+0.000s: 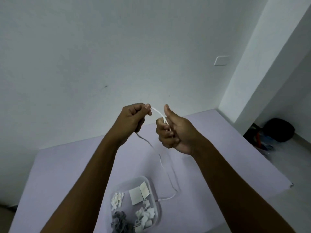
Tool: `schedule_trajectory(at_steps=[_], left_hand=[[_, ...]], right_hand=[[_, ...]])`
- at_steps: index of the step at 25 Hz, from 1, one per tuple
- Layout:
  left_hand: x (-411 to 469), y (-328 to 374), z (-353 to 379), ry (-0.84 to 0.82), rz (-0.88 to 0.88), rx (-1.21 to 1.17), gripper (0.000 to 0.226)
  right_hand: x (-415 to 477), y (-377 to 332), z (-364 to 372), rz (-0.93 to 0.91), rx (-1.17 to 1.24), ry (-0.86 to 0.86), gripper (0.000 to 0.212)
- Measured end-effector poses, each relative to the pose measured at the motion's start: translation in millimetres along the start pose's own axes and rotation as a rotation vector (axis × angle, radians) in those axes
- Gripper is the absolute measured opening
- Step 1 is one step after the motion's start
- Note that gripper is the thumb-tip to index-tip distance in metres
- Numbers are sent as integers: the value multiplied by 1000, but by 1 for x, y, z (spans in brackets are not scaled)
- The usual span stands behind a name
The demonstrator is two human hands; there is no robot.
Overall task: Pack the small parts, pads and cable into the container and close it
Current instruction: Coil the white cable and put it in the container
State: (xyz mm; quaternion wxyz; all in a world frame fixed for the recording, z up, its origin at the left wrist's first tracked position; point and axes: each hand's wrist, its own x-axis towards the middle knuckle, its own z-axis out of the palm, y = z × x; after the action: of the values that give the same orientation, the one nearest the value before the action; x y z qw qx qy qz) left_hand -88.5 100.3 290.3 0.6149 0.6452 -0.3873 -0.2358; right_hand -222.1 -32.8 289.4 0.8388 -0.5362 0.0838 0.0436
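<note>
both hands, left hand (133, 117) and right hand (175, 132), grasp the white cable (159, 113) in curled fingers above the surface (67, 165). small parts (144, 214) and pads (139, 192) lie in the container (155, 199).

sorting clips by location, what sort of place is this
Probably a plain room in a home, not a workshop: bare white wall with a switch plate, a lilac-covered surface that could be a bed or table, and a dark bag on the floor in the corner.
</note>
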Motion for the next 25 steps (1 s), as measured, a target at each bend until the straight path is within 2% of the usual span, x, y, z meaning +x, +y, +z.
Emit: schedule_trajectory(at_steps=[2,4,6,7,8,9,11,12,13,14,15,17,19,21,23,24,25], left_hand=[[-6,-16,9,-4,-20,55,38],[-14,-28,20,-99,-67,72,42],[-20,-31,23,-244,-141,122,45],[-22,-30,20,-306,-166,185,45],[-24,-29,16,-344,-184,258,45],[-26,-27,12,-352,-197,324,45],[-31,-20,1,-304,-190,403,44],[-33,-15,-4,-264,-160,406,44],[-33,-10,-9,-216,-123,384,43],[-30,-6,-15,-157,-87,349,43],[-27,-4,-19,-94,-57,311,43],[-20,-4,-27,26,-26,229,42],[-18,-9,-25,97,-30,128,42],[-21,-17,-16,76,-40,94,44],[-25,-26,-4,-13,-60,159,46],[-26,-29,0,-61,-70,217,47],[-27,-30,3,-99,-69,281,48]], right_hand=[[-1,-8,9,-33,269,-187,49],[6,-15,16,-155,530,-226,40],[19,-22,13,-367,673,-64,34],[24,-24,8,-472,619,82,34],[30,-23,0,-552,467,244,34],[35,-19,-13,-598,206,410,35],[41,-4,-31,-521,-491,639,39],[41,5,-35,-411,-751,634,43],[40,14,-35,-279,-898,562,47],[37,20,-31,-150,-932,454,52],[34,23,-26,-41,-865,333,55],[28,20,-13,81,-548,97,59],[24,9,-4,85,-157,-108,56],[22,-7,5,-23,210,-256,48],[26,-21,9,-246,533,-226,38],[31,-26,8,-377,627,-106,36],[38,-29,5,-490,617,72,37]])
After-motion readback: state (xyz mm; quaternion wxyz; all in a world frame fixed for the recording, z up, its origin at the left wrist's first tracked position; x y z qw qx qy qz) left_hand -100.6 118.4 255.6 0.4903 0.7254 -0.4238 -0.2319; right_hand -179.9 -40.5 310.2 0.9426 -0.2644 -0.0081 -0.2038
